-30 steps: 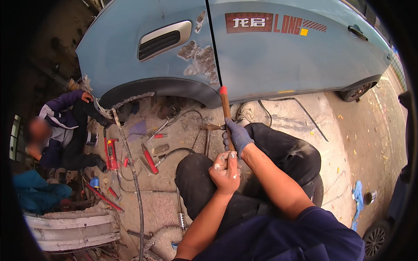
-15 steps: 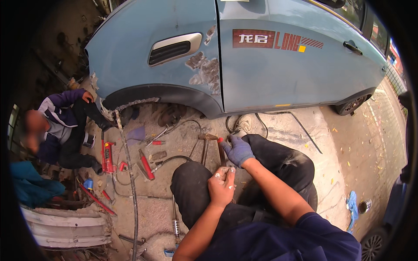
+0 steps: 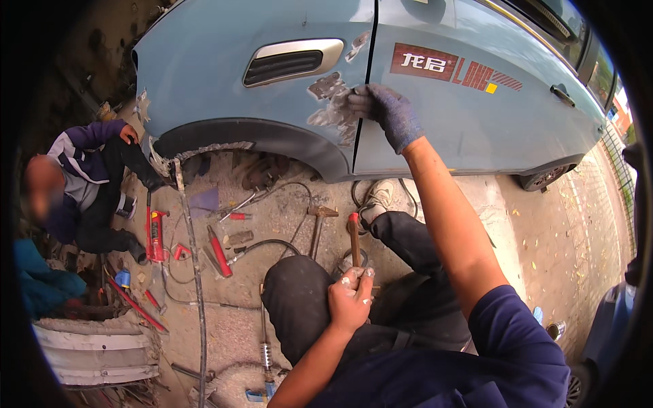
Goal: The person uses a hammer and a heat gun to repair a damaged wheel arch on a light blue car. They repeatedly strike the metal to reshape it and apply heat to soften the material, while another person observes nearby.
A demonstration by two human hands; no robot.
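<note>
My right hand, in a grey-purple glove, is stretched out flat at the blue car's front fender. Its fingers lie over the edge of a scraped grey patch beside the door gap and look to be touching it. Bare and marked with white smears, my left hand is closed in front of my knees. It grips a wooden-handled tool that points up and away, with a red end. A hammer stands to the left of that tool, near my left knee.
At the left, another person sits on the ground. Near them are a red jack, a red-handled tool and a long dark hose. A curved silver panel lies lower left. The car door extends right.
My right hand has left the red end of the tool and reached up to the scraped patch on the fender. My left hand still holds the tool. The view has shifted slightly.
</note>
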